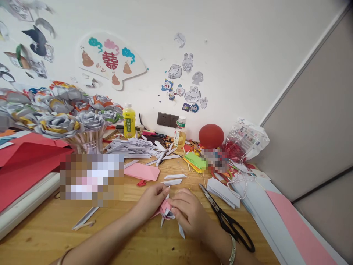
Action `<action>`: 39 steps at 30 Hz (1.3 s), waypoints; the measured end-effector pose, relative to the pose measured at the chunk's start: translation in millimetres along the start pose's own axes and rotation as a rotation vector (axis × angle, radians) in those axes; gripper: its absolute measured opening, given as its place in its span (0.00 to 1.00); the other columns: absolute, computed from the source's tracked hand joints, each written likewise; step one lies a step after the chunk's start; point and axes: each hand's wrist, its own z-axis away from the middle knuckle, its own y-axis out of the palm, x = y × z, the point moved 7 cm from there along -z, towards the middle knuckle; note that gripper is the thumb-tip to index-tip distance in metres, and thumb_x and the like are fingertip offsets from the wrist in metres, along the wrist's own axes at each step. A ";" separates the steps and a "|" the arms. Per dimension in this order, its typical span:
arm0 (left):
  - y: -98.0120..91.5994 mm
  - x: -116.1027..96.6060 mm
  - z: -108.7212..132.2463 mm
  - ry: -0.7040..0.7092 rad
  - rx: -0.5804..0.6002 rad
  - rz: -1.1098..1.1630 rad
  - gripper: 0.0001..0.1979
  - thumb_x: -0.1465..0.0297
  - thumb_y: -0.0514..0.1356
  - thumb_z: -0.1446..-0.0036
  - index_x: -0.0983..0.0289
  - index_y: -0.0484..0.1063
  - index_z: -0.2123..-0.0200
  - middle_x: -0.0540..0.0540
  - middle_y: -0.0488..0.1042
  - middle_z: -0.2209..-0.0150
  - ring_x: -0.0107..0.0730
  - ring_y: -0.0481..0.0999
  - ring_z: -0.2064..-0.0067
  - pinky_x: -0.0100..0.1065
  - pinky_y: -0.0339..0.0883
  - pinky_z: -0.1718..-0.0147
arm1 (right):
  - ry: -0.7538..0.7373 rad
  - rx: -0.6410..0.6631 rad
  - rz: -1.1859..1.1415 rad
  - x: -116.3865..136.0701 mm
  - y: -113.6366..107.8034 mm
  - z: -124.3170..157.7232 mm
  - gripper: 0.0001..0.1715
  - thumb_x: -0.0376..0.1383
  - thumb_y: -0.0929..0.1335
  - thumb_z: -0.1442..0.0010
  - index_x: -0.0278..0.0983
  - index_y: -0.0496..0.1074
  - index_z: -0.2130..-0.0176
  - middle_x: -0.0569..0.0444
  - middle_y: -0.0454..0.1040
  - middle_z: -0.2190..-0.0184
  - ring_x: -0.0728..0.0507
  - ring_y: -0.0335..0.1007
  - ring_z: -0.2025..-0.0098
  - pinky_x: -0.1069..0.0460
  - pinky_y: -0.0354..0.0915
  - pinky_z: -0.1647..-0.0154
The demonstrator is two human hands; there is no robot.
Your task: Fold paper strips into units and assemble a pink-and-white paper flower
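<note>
Between my two hands, low over the wooden table [132, 228], is a pink and white folded paper flower [166, 209] with pointed strips sticking out below it. My left hand [154, 197] is closed on its upper left side, thumb and fingers pinching a pale tip. From the other side my right hand [189, 211] has its fingers curled against the flower's right edge. The palms hide part of the flower. Right of my right hand lie black-handled scissors [227, 219], blades toward the back. Folded white paper strips [173, 182] lie just beyond my hands.
Paper flowers in a clear vase [91, 141] stand at left, near red paper [33, 162]. A pile of white strips [132, 147], a yellow bottle [129, 123], a second bottle [179, 134], green paper slips [195, 161] and a red balloon [211, 135] line the back.
</note>
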 end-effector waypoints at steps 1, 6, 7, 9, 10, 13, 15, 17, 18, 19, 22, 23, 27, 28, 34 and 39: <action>0.2 -0.8 0.2 -0.001 0.003 0.004 0.21 0.50 0.54 0.53 0.63 0.59 0.80 0.44 0.57 0.81 0.25 0.57 0.77 0.28 0.54 0.78 | -0.009 -0.001 -0.001 0.8 -0.9 -0.2 0.14 0.31 0.58 0.38 0.35 0.70 0.58 0.47 0.73 0.66 0.43 0.64 0.63 0.47 0.63 0.61; 3.1 -10.9 1.4 0.026 0.068 0.094 0.21 0.50 0.56 0.54 0.63 0.61 0.79 0.44 0.59 0.81 0.25 0.60 0.77 0.27 0.57 0.77 | 0.155 -0.139 -0.016 -14.4 -15.3 1.1 0.13 0.31 0.60 0.39 0.37 0.71 0.58 0.49 0.73 0.64 0.43 0.65 0.60 0.47 0.62 0.58; 3.5 -12.7 1.8 0.028 0.075 0.103 0.21 0.50 0.56 0.54 0.63 0.61 0.79 0.44 0.60 0.81 0.25 0.61 0.78 0.27 0.57 0.78 | 0.230 -0.191 -0.021 -21.8 -19.0 3.1 0.12 0.31 0.61 0.40 0.38 0.71 0.58 0.49 0.73 0.62 0.43 0.66 0.59 0.47 0.62 0.56; 4.6 -14.4 2.8 0.020 0.083 0.123 0.21 0.50 0.56 0.53 0.63 0.61 0.78 0.44 0.62 0.81 0.25 0.62 0.79 0.26 0.57 0.80 | 0.402 -0.271 -0.085 -39.3 -22.0 9.0 0.11 0.33 0.62 0.41 0.38 0.71 0.59 0.50 0.73 0.60 0.42 0.66 0.56 0.47 0.62 0.54; 5.4 -14.5 3.3 0.014 0.086 0.143 0.20 0.50 0.56 0.51 0.63 0.61 0.77 0.44 0.63 0.82 0.24 0.63 0.80 0.26 0.56 0.82 | 0.488 -0.285 -0.159 -48.3 -20.2 12.3 0.11 0.34 0.63 0.41 0.38 0.71 0.59 0.50 0.73 0.60 0.42 0.67 0.56 0.47 0.63 0.55; 9.5 -13.4 4.2 0.003 0.112 0.230 0.18 0.53 0.56 0.49 0.63 0.61 0.71 0.44 0.66 0.81 0.23 0.62 0.84 0.25 0.52 0.86 | 0.646 -0.255 -0.449 -65.8 -7.4 17.6 0.10 0.37 0.64 0.43 0.37 0.71 0.61 0.50 0.75 0.63 0.43 0.71 0.61 0.50 0.66 0.60; 12.2 -13.9 4.4 0.016 0.144 0.284 0.17 0.54 0.57 0.49 0.62 0.61 0.69 0.44 0.67 0.81 0.22 0.63 0.85 0.24 0.52 0.87 | 0.666 -0.231 -0.568 -68.8 -2.2 17.1 0.10 0.38 0.65 0.44 0.36 0.72 0.63 0.51 0.75 0.65 0.43 0.72 0.63 0.50 0.67 0.62; 14.9 -15.9 5.1 0.037 0.194 0.307 0.16 0.56 0.58 0.49 0.62 0.61 0.69 0.45 0.68 0.79 0.23 0.65 0.84 0.24 0.54 0.87 | 0.671 -0.227 -0.602 -69.3 -1.9 16.2 0.10 0.39 0.67 0.45 0.36 0.73 0.65 0.52 0.76 0.66 0.43 0.72 0.63 0.51 0.67 0.61; 15.4 -17.9 5.7 0.054 0.210 0.303 0.16 0.57 0.59 0.49 0.63 0.61 0.69 0.45 0.68 0.78 0.24 0.67 0.82 0.25 0.56 0.85 | 0.678 -0.228 -0.606 -69.3 -2.5 16.0 0.10 0.39 0.67 0.45 0.36 0.73 0.65 0.52 0.76 0.66 0.43 0.72 0.63 0.51 0.66 0.61; 15.3 -20.5 6.4 0.074 0.219 0.288 0.15 0.58 0.60 0.50 0.63 0.62 0.70 0.46 0.69 0.77 0.25 0.69 0.80 0.25 0.60 0.83 | 0.686 -0.230 -0.604 -68.9 -3.3 15.8 0.10 0.39 0.67 0.46 0.36 0.73 0.65 0.52 0.76 0.66 0.43 0.72 0.63 0.51 0.66 0.61; 13.6 -31.1 10.4 0.137 0.202 0.185 0.11 0.62 0.60 0.49 0.65 0.67 0.68 0.50 0.72 0.71 0.29 0.72 0.71 0.29 0.66 0.73 | 0.702 -0.242 -0.556 -65.2 -7.4 14.6 0.09 0.38 0.67 0.46 0.36 0.74 0.65 0.52 0.77 0.66 0.43 0.72 0.63 0.51 0.66 0.61; 13.5 -34.8 12.3 0.149 0.196 0.133 0.10 0.63 0.59 0.48 0.65 0.68 0.66 0.52 0.73 0.69 0.31 0.73 0.69 0.30 0.66 0.71 | 0.707 -0.250 -0.529 -63.3 -9.2 14.2 0.09 0.37 0.67 0.46 0.36 0.74 0.66 0.52 0.77 0.67 0.43 0.72 0.63 0.52 0.66 0.62; 12.1 -49.4 20.5 0.219 0.137 -0.115 0.09 0.68 0.54 0.44 0.63 0.72 0.63 0.54 0.75 0.65 0.35 0.73 0.63 0.34 0.66 0.63 | 0.730 -0.298 -0.387 -54.4 -17.2 13.4 0.07 0.36 0.68 0.47 0.37 0.75 0.67 0.52 0.77 0.67 0.43 0.72 0.63 0.52 0.65 0.63; 10.0 -53.6 22.5 0.264 0.097 -0.172 0.09 0.70 0.54 0.45 0.62 0.72 0.63 0.54 0.75 0.63 0.35 0.73 0.61 0.34 0.65 0.61 | 0.720 -0.315 -0.340 -51.5 -19.7 13.2 0.06 0.35 0.68 0.47 0.37 0.75 0.67 0.52 0.76 0.67 0.43 0.71 0.63 0.52 0.65 0.63; 2.7 -62.9 30.6 0.438 -0.056 -0.335 0.07 0.72 0.55 0.47 0.61 0.70 0.64 0.54 0.75 0.63 0.35 0.72 0.60 0.33 0.64 0.60 | 0.508 -0.380 -0.093 -31.0 -29.6 8.7 0.05 0.33 0.69 0.46 0.40 0.75 0.66 0.54 0.75 0.69 0.45 0.69 0.64 0.52 0.62 0.62; 1.4 -58.9 31.5 0.389 -0.081 -0.372 0.03 0.70 0.56 0.47 0.62 0.69 0.69 0.54 0.74 0.68 0.36 0.72 0.65 0.32 0.64 0.64 | 0.447 -0.366 -0.072 -27.1 -28.5 7.3 0.04 0.32 0.69 0.45 0.40 0.73 0.67 0.55 0.73 0.70 0.45 0.68 0.66 0.52 0.61 0.64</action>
